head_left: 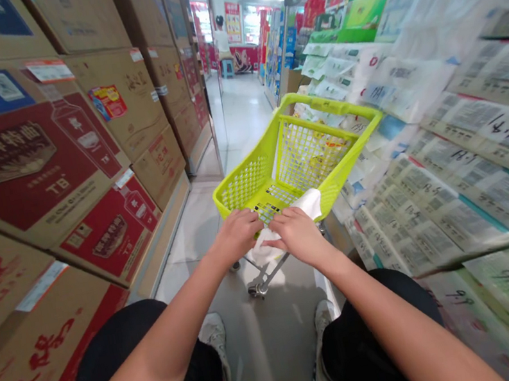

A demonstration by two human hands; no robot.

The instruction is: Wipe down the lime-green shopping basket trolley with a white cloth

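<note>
Hands (240, 228) (298, 235) apparently on cart edge (224, 207)

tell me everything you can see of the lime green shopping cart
The shopping cart looks plastic, with perforated walls, an inner lattice panel near the higher far end, and a silver, metallic underframe on wheels. It stands upright on the floor, its far end angled right. The left hand and right hand are at its near edge, by something white and clothlike; their exact grip is unclear.
</note>
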